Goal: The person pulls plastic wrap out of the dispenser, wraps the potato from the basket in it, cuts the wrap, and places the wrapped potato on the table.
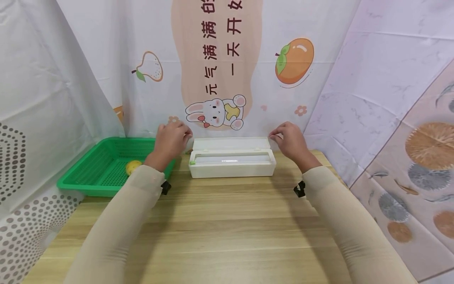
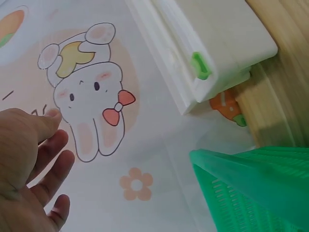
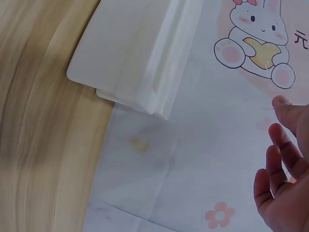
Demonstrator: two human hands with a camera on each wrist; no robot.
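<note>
A long white cling film box point(image 1: 232, 169) sits at the back of the table, its lid point(image 1: 232, 143) raised behind it. A small green piece point(image 2: 200, 66) marks its left end. My left hand point(image 1: 172, 138) is held beside the lid's left corner in the head view; the left wrist view shows its fingers loosely bent, thumb and forefinger apart. On the other side, my right hand point(image 1: 290, 142) hovers by the lid's right corner, fingers point(image 3: 288, 152) relaxed and separated from the thumb. Nothing shows between the fingers of either hand, and both are apart from the box in the wrist views.
A green plastic basket point(image 1: 88, 191) with a yellow round fruit point(image 1: 133, 167) in it stands at the left, partly behind my left forearm. A printed cloth point(image 1: 227, 79) with a rabbit and fruit hangs right behind the box. More cloth hangs at both sides of the wooden table point(image 1: 227, 236).
</note>
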